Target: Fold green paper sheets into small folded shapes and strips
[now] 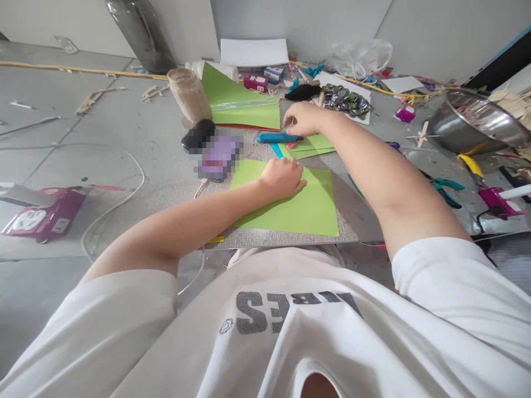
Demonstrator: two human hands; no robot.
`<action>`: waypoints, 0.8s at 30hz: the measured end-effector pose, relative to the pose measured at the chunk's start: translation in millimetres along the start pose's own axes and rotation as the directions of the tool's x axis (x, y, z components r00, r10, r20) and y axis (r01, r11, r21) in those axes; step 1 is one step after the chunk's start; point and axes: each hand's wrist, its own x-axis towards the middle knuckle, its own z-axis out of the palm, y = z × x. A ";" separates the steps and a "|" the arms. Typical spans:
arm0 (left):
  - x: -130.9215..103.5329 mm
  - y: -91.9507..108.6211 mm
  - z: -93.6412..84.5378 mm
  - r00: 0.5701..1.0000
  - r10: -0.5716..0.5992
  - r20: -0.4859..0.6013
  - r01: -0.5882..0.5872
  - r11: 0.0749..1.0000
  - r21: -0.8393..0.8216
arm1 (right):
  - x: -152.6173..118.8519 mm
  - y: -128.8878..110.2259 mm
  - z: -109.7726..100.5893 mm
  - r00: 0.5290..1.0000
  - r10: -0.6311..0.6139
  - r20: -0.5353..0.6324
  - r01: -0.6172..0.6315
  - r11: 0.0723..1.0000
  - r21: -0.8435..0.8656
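Grey worktop point(124, 127), cluttered around a green sheet point(301, 213), fronts pale walls point(298, 22).

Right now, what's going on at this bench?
One person is working with both hands at a cluttered table. The left hand, fingers curled, rests on a green sheet near the table's front edge. The right hand reaches farther out, at the right end of a blue tool; I can't tell whether it is gripping it. More green paper lies under and beside that hand, and a pile of small shiny pieces sits beyond.
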 end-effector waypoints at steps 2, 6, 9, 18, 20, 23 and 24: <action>-3.1 0.7 1.3 0.998 0.061 -0.013 -0.061 0.998 0.011 | -24.4 -9.3 -7.3 0.993 0.014 -0.117 -0.003 0.995 0.100; -3.1 -1.8 -1.8 0.999 0.039 -0.002 -0.039 0.999 -0.002 | -121.4 -31.5 -13.3 0.987 -0.096 -0.128 0.124 0.964 0.234; -2.7 -10.2 -10.1 0.998 0.043 0.053 -0.043 0.999 0.003 | -222.1 -45.4 -2.1 0.956 -0.292 -0.044 0.293 0.920 0.262; -24.6 -19.9 -31.8 0.897 0.281 0.340 -0.268 0.960 -0.087 | -392.5 -65.5 68.0 0.952 -0.253 -0.171 0.272 0.957 0.104; -42.3 -12.4 -30.3 0.893 0.302 0.334 -0.311 0.950 -0.026 | -393.4 -71.1 74.8 0.925 -0.276 -0.262 0.312 0.944 0.107; -82.0 -7.9 -19.6 0.916 0.289 0.277 -0.322 0.943 0.082 | -384.0 -81.1 76.7 0.861 -0.341 -0.378 0.399 0.913 0.085; -97.0 -9.1 -14.1 0.924 0.281 0.257 -0.306 0.950 0.059 | -379.4 -84.6 75.1 0.845 -0.353 -0.402 0.424 0.900 0.100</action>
